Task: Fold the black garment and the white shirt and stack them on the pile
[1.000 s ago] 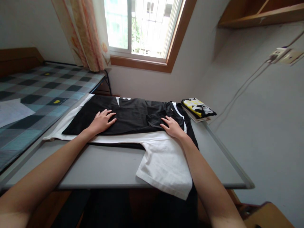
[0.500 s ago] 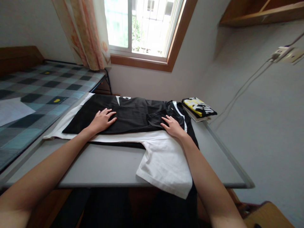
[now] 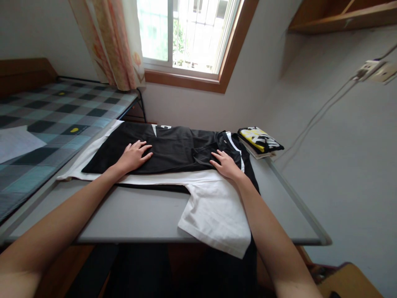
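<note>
A black T-shirt (image 3: 173, 145) with a white print and a white-trimmed neck lies folded lengthwise on the table. Beneath it a white T-shirt (image 3: 217, 211) shows along the near side, its sleeve hanging over the table's front edge. More black cloth peeks out under the white shirt. My left hand (image 3: 134, 156) rests flat on the lower half of the black T-shirt, fingers spread. Flat near the neck and the folded-in sleeve lies my right hand (image 3: 226, 164), its fingers apart too. Neither hand grips the cloth.
The grey table (image 3: 139, 215) spans the width before me. A stack of folded clothes (image 3: 260, 140) sits at its far right corner. On the left stands a bed with a checked mattress (image 3: 89, 111) and a sheet of paper (image 3: 18, 142). A chair (image 3: 350, 281) shows at lower right.
</note>
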The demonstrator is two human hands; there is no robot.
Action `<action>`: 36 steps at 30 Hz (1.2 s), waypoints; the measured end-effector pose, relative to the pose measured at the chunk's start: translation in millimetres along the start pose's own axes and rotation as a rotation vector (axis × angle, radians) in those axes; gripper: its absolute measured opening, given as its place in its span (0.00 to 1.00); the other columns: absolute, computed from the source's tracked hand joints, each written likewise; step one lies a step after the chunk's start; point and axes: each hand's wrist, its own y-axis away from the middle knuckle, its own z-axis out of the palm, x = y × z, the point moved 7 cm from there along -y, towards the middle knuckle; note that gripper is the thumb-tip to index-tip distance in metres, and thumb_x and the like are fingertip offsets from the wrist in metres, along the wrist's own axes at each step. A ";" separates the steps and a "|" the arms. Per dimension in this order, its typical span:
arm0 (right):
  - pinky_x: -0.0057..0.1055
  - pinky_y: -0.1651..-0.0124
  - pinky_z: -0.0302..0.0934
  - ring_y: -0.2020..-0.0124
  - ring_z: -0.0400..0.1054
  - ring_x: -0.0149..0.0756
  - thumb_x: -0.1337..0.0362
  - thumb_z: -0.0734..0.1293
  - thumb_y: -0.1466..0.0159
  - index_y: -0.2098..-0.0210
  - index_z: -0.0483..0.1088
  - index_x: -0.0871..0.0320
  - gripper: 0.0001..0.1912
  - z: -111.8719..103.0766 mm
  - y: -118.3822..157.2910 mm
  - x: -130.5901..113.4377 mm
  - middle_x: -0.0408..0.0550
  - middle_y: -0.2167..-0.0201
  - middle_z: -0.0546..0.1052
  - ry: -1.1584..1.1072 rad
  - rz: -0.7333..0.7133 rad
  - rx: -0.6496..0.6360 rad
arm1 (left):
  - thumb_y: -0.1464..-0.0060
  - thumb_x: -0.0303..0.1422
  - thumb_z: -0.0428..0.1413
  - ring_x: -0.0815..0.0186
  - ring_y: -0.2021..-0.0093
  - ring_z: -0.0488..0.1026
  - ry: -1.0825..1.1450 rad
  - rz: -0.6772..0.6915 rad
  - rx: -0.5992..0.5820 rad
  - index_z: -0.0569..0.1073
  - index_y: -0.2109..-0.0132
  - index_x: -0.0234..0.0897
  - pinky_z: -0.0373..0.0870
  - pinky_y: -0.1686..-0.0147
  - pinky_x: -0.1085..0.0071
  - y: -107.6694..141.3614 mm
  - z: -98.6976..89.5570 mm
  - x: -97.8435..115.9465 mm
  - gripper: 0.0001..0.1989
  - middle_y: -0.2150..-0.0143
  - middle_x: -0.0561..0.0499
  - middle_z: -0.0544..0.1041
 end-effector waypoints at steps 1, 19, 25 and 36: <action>0.51 0.27 0.48 0.26 0.50 0.54 0.50 0.62 0.28 0.32 0.67 0.56 0.29 0.5 -0.3 0.8 0.57 0.28 0.60 -0.004 -0.002 0.001 | 0.33 0.45 0.45 0.47 0.27 0.55 0.000 0.000 0.001 0.69 0.33 0.38 0.52 0.31 0.45 -0.1 0.1 -0.2 0.27 0.29 0.40 0.64; 0.49 0.27 0.48 0.26 0.50 0.53 0.53 0.63 0.29 0.32 0.66 0.58 0.29 -1.5 0.7 -2.7 0.58 0.28 0.60 0.010 0.008 -0.011 | 0.33 0.44 0.46 0.47 0.27 0.56 0.001 -0.008 0.017 0.69 0.33 0.40 0.53 0.31 0.45 -0.5 0.3 -1.6 0.27 0.29 0.41 0.65; 0.49 0.27 0.47 0.26 0.49 0.53 0.52 0.63 0.29 0.32 0.66 0.58 0.29 -2.9 1.9 -4.2 0.58 0.28 0.60 0.006 0.019 -0.018 | 0.33 0.45 0.46 0.48 0.27 0.55 -0.001 -0.011 0.001 0.69 0.33 0.40 0.52 0.30 0.46 0.1 -1.8 0.6 0.27 0.29 0.41 0.64; 0.49 0.27 0.49 0.27 0.50 0.53 0.50 0.62 0.28 0.32 0.66 0.57 0.29 -1.2 0.8 -0.8 0.57 0.28 0.60 0.002 0.001 -0.008 | 0.33 0.46 0.44 0.48 0.27 0.55 -0.002 0.007 0.000 0.68 0.33 0.40 0.52 0.31 0.46 0.1 -0.5 -0.5 0.28 0.29 0.41 0.64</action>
